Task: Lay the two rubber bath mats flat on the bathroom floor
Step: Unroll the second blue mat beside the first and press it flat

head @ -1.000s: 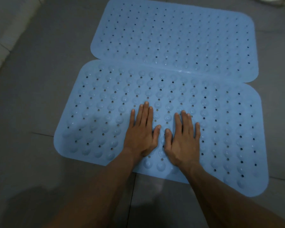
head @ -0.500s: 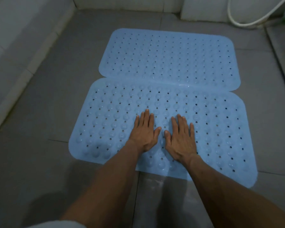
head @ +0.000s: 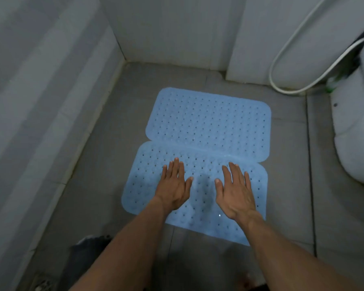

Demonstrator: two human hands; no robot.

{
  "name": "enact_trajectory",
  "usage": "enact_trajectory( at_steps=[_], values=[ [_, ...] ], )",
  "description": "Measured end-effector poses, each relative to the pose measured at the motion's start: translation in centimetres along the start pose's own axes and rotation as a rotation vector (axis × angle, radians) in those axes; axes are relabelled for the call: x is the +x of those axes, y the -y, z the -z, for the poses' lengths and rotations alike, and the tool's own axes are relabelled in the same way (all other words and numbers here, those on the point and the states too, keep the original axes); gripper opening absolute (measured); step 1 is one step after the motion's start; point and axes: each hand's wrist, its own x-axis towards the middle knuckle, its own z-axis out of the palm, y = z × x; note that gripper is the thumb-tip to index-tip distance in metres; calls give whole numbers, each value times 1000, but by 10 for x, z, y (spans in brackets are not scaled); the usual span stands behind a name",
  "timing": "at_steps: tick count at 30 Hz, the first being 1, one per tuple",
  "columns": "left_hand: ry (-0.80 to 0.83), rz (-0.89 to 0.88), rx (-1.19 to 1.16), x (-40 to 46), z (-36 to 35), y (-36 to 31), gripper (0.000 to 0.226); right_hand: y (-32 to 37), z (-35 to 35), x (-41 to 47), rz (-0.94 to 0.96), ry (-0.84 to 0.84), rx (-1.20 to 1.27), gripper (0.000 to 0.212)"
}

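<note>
Under both hands, near mat part-hidden

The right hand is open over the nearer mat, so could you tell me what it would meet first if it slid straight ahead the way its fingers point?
Likely the far mat: the right hand points at its near edge.

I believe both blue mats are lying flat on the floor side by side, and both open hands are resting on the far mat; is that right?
Not quite: the head view shows the left hand and right hand over the near mat, not the far mat. Both mats do lie flat on the floor.
</note>
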Motion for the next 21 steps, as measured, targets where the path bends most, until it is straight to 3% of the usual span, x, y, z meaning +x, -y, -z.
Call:
enact_trajectory(
  at_steps=[6,13,21],
  values=[
    [-44,53,-16,-89,146,-46,66,33,166,-59,92,-14,-8,79],
    [-126,126,-55,-174,301,-88,66,73,335,-102,198,-57,-41,58],
    [-283,186,-125,-232,420,-86,67,140,461,-109,326,-169,-62,64]
  ],
)
